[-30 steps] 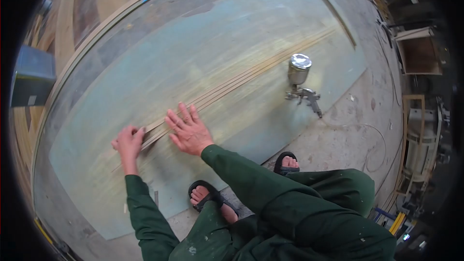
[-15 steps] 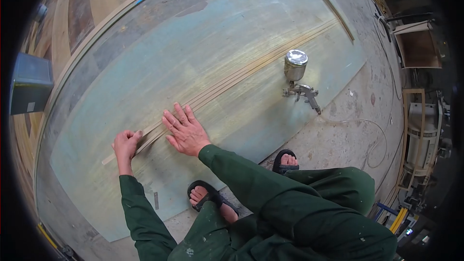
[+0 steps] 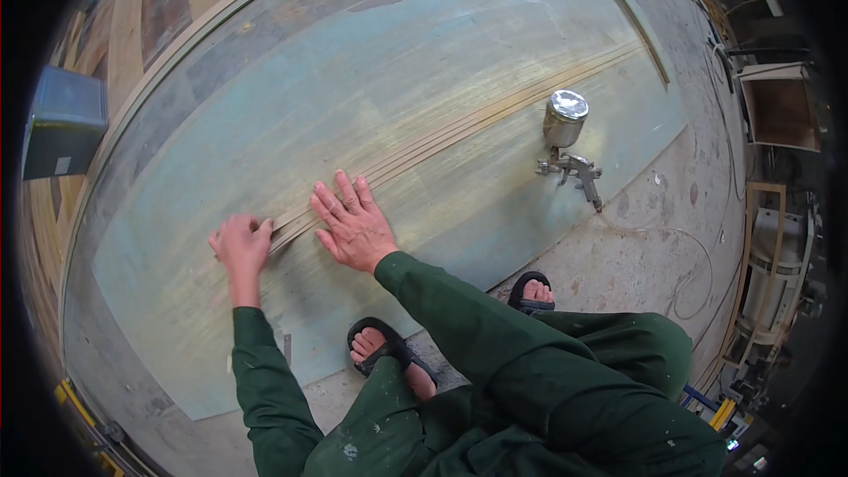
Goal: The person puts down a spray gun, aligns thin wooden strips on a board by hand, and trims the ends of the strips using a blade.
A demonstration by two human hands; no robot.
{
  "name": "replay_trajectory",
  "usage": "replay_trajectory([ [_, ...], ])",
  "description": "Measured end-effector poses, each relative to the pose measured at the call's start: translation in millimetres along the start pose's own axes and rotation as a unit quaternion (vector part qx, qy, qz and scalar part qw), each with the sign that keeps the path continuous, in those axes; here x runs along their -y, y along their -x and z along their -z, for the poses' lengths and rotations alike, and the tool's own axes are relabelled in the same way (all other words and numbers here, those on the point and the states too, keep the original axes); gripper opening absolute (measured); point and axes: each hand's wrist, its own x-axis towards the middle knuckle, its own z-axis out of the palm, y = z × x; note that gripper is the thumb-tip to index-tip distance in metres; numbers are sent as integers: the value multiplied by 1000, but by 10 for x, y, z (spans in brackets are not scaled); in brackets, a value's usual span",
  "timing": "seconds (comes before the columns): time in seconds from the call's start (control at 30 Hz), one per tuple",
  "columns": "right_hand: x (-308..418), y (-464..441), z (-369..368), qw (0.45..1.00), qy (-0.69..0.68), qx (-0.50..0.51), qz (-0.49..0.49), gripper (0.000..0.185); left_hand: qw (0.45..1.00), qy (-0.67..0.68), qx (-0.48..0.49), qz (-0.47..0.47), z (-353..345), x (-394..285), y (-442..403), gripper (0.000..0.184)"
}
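Several long, thin wooden strips point(image 3: 459, 131) lie side by side, slanting across a pale blue-green board point(image 3: 265, 137) on the floor. My left hand point(image 3: 243, 252) is closed around their near left end, fingers curled and thumb pointing up; which strips it grips is partly hidden. Flat and spread, my right hand point(image 3: 358, 230) presses its fingertips on the strips a little further along. To the right of the strips a spray gun point(image 3: 579, 172) with a metal cup rests on the board.
A short dark flat piece point(image 3: 287, 349) lies near my left forearm. The gun's thin hose point(image 3: 707, 256) curls over the concrete. At left stands a square metal can point(image 3: 66, 124); along the right are a wooden box point(image 3: 777, 108) and a frame point(image 3: 751, 274).
The strip end that stuck out past my left hand is no longer visible there, and a small pale piece shows beside the left sleeve. My right hand stays flat on the strips.
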Motion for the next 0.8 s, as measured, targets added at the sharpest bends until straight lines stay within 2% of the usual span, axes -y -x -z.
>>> replay_trajectory([
  [0.03, 11, -3, -10, 1000, -5, 0, 4, 69, 981, -75, -140, -109, -121, 8, 77, 32],
  [0.1, -1, 6, -16, 1000, -3, -9, 0, 68, 960, -110, -179, -185, -252, -139, 243, 45],
  [0.17, -58, 19, -55, 1000, -14, -6, -3, 68, 961, -56, -147, -226, -359, -330, 429, 50],
  [0.27, -43, 10, -107, 1000, -29, -9, 2, 68, 963, -79, -137, -220, -507, -409, 602, 55],
  [0.43, 5, -4, -83, 1000, 18, -7, 10, 67, 973, -72, -145, -167, -606, -13, 730, 58],
  [0.53, 8, -10, -82, 999, 32, 2, 11, 67, 971, -63, -196, -124, -586, 295, 695, 50],
  [0.6, 17, -3, -89, 999, 38, 7, 11, 67, 963, 24, -208, -169, -501, 380, 671, 35],
  [0.63, 18, -1, -91, 999, 40, 9, 10, 67, 964, 25, -206, -169, -475, 394, 650, 35],
  [0.7, 16, -8, -78, 999, 46, 12, 9, 67, 954, 79, -223, -182, -422, 391, 587, 20],
  [0.8, 16, 3, -80, 998, 50, 22, 11, 67, 962, 146, -175, -152, -337, 389, 472, 18],
])
